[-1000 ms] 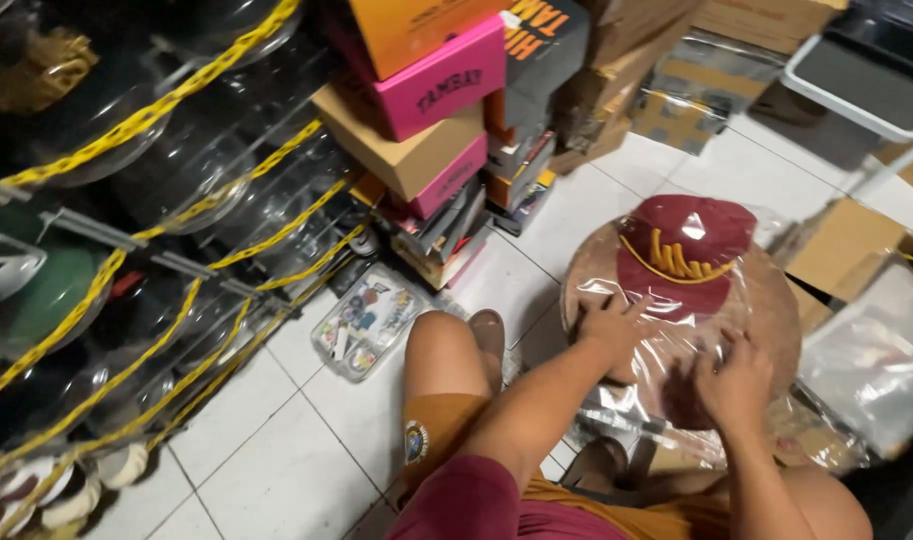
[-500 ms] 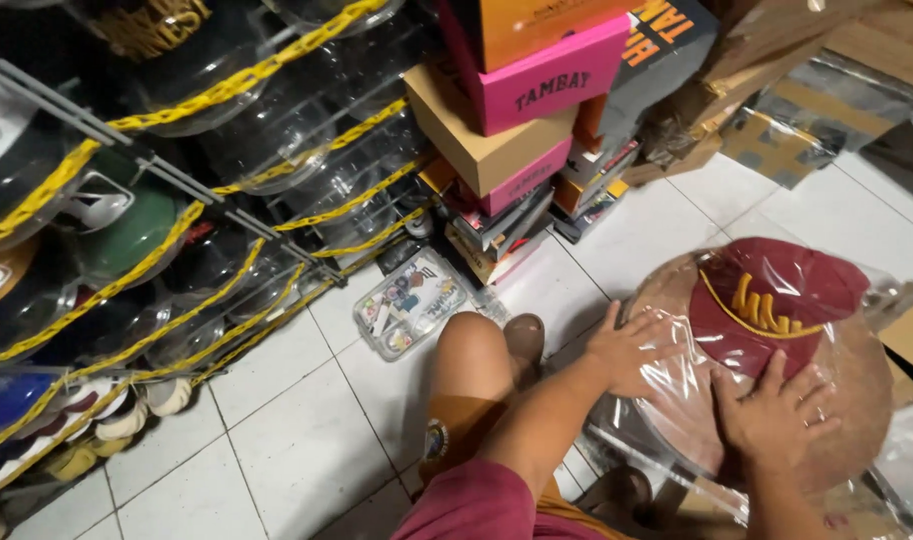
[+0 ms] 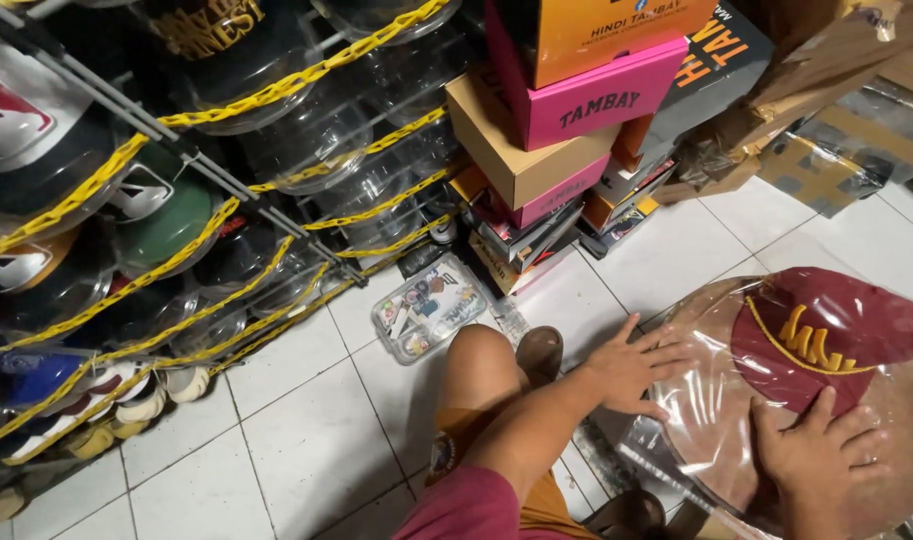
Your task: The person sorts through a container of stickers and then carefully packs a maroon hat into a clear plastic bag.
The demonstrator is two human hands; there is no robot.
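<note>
Rack (image 3: 177, 200) fills the left side: caps in clear domes, held behind yellow chain, presumably so nothing slides off the shelves.

Box stack (image 3: 577, 110) upper centre: orange on pink on tan, thinner boxes beneath, heaviest-looking at the bottom. Crumpled plastic and cardboard (image 3: 837, 110) piled just beside it, right.

White tile floor (image 3: 297, 430). Person sits or kneels on it, bare knee (image 3: 477, 365) raised, shoe beyond.

Maroon cap (image 3: 827, 335) with yellow stitching lies crown-up at lower right, inside a clear bag (image 3: 697, 420), on a tan rounded base whose nature I cannot tell. Bag film wrinkled and glossy over it.

Left hand (image 3: 637, 365): flat, fingers spread, palm pressing the bag's left edge. No pinch; looks like smoothing or pinning the film down.

Right hand (image 3: 812, 450): likewise flat, fingers apart, resting on the film just below the cap's brim, steadying it.

Small clear case (image 3: 430, 307) of stickers or pins on the floor, between rack and knee.
</note>
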